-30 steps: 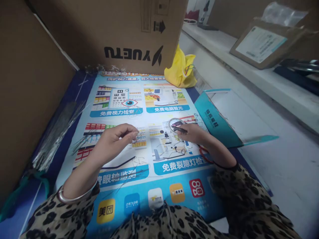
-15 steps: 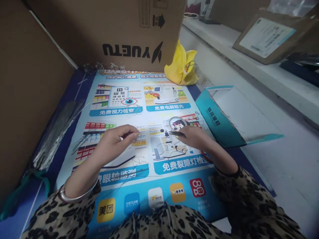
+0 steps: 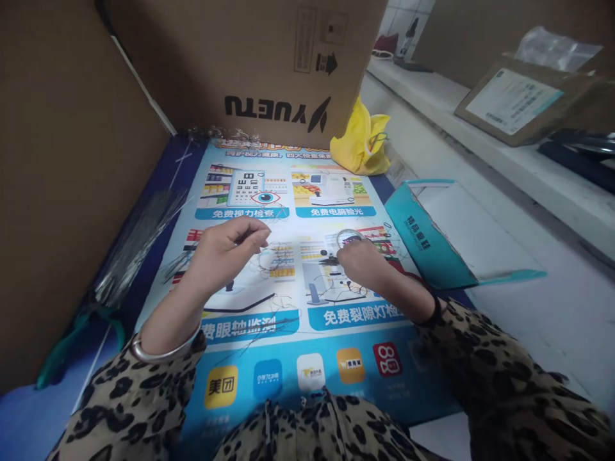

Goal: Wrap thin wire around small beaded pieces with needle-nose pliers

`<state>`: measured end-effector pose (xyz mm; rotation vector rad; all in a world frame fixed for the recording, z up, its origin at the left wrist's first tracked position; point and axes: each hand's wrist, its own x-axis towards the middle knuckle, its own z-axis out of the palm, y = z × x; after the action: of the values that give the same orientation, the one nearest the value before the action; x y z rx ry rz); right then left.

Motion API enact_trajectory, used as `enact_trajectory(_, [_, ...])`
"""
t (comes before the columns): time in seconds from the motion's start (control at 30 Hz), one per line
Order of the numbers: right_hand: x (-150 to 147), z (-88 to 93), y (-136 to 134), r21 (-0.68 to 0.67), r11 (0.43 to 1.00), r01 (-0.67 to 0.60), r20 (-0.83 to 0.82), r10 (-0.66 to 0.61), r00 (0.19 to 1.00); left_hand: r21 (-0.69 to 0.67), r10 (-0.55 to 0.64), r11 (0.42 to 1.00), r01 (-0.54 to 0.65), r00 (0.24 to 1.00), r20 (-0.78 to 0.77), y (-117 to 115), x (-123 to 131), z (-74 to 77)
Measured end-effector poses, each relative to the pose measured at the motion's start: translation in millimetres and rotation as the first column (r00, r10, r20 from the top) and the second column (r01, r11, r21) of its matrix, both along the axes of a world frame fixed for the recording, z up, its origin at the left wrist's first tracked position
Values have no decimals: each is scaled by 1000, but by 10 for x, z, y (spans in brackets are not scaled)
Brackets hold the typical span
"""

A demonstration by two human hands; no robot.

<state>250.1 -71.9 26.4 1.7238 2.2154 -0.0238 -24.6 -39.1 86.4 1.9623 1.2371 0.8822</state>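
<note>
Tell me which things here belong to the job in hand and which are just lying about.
Likely in the job: dark tool in the right hand; silvery strands; green-handled tool.

Apparently just lying about: yellow bag; teal box; labelled package.

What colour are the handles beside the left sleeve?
The handles are teal, best seen in the head view.

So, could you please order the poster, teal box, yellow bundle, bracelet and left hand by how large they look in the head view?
1. Poster
2. Teal box
3. Left hand and yellow bundle: too alike to rank, as the hand is nearer the camera.
4. Bracelet, a thin band
</note>
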Motion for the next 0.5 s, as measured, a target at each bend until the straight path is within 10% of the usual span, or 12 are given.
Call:
enact_trajectory(0.2, [115, 155, 41, 53, 993, 103, -16, -102, 995, 31, 34, 999, -36, 996, 81, 7, -33, 64])
enact_trajectory(0.3, [122, 265, 68, 119, 958, 262, -335, -209, 919, 30, -27, 999, 25, 996, 88, -16, 27, 23])
enact_trajectory(0.5, [-63, 199, 122, -222, 854, 470, -929, -331, 163, 14, -204, 979, 204, 979, 4, -168, 298, -205])
